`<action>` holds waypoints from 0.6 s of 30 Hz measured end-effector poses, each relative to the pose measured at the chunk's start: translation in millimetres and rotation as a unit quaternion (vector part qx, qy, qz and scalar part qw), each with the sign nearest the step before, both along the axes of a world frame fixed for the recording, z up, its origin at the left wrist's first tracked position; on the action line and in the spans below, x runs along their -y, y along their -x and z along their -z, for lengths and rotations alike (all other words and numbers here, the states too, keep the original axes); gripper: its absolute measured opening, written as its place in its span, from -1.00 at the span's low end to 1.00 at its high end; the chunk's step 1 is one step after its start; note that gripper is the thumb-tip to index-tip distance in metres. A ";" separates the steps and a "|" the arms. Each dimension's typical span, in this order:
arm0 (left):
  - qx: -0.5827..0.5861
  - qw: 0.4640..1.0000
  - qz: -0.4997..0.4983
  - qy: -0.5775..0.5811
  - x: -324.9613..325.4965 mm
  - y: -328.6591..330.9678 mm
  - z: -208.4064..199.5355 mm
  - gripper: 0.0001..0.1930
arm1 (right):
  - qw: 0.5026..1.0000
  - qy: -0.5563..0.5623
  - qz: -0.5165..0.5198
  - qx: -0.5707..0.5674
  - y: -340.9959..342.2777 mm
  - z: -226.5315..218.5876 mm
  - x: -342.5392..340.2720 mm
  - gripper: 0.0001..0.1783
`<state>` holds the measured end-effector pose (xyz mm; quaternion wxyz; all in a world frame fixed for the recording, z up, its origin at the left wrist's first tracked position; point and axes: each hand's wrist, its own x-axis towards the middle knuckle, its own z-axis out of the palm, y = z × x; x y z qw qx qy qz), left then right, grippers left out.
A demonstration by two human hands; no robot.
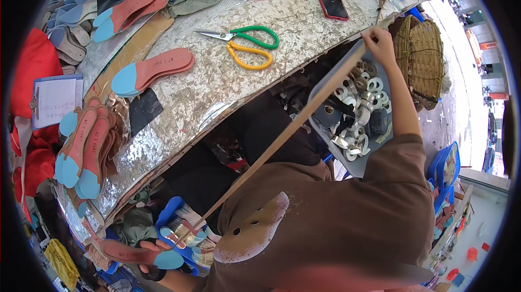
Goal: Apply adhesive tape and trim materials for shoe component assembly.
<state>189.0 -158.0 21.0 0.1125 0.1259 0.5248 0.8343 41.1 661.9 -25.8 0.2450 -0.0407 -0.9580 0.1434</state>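
Observation:
My left hand [152,248], at the lower left, is closed round a reddish-brown insole [125,252] with a light blue end. My right hand [379,45], at the table's right edge, pinches the upper end of a long, narrow brown strip [271,151]. This strip runs taut and slanting across my body down to the insole by my left hand; how its lower end is held there is hard to make out. Below my right forearm, a grey bin [355,170] holds several tape rolls [374,84], mostly white.
On the worn table [184,110] lie scissors [252,42] with green and yellow handles, a phone [330,0], insole pairs [157,69] and an insole pile [87,145]. A wicker basket [420,59] stands right of the bin. Blue crates [175,210] hold more insoles.

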 end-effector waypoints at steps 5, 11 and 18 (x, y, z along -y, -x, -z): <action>0.012 1.000 0.023 -0.010 -4.8 -27.3 -2.4 -0.23 | 0.981 0.066 0.088 -0.157 83.2 -14.6 -49.8 -0.71; 0.010 0.998 0.053 0.027 1.1 -22.2 -19.0 -0.25 | 0.879 0.155 0.407 0.192 145.6 -27.4 -131.5 -0.20; 0.007 0.998 0.051 0.042 -3.2 -22.1 -18.3 -0.38 | 0.882 0.091 0.457 0.063 126.7 6.1 -185.4 -0.22</action>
